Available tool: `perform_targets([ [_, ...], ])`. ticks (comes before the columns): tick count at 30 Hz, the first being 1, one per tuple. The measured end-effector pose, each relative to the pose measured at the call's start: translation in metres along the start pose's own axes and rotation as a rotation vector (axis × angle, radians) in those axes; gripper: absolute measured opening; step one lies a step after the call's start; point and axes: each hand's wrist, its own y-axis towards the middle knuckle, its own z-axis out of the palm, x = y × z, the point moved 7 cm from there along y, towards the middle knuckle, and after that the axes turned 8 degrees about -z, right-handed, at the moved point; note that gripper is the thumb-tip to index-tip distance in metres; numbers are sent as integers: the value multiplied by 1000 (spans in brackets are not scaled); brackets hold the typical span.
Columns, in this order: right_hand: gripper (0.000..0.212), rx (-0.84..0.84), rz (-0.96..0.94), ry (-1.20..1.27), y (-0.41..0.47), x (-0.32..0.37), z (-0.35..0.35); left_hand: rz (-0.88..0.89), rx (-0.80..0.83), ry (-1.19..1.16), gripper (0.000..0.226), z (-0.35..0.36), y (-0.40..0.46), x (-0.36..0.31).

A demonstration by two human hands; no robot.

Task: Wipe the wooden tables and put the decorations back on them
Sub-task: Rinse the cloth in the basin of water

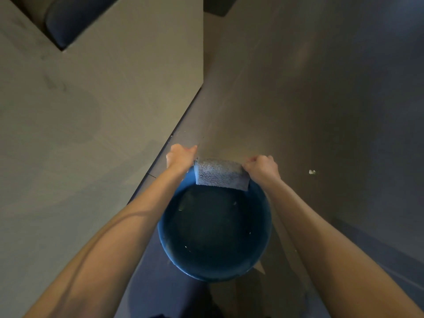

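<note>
Cloth (221, 174) stretched flat, long axis running left-right between the grips. Left hand (181, 157) and right hand (261, 168) each clamped on one end. Blue bucket (183, 260) directly below both grips.

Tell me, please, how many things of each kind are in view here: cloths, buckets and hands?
Cloths: 1, the grey cloth held stretched over the bucket's far rim.
Buckets: 1, the blue bucket.
Hands: 2, left hand and right hand, each gripping a cloth end.
Total: 4.
</note>
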Motion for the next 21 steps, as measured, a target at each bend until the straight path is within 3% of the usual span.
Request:
perform_targets([
  [4, 26, -60, 10, 525, -29, 26, -27, -142, 364, -469, 32, 5, -55, -32],
  [7, 22, -15, 122, 910, -67, 52, -51, -214, 480, -634, 37, -7, -119, -68],
  [14, 31, 126, 288, 1471, -205, 153, -143, -142, 501, -729, 39, -86, -263, -160],
  [21, 41, 82, 393, 1746, -326, 277, -286, 48, 418, -511, 36, -189, -413, -288],
])
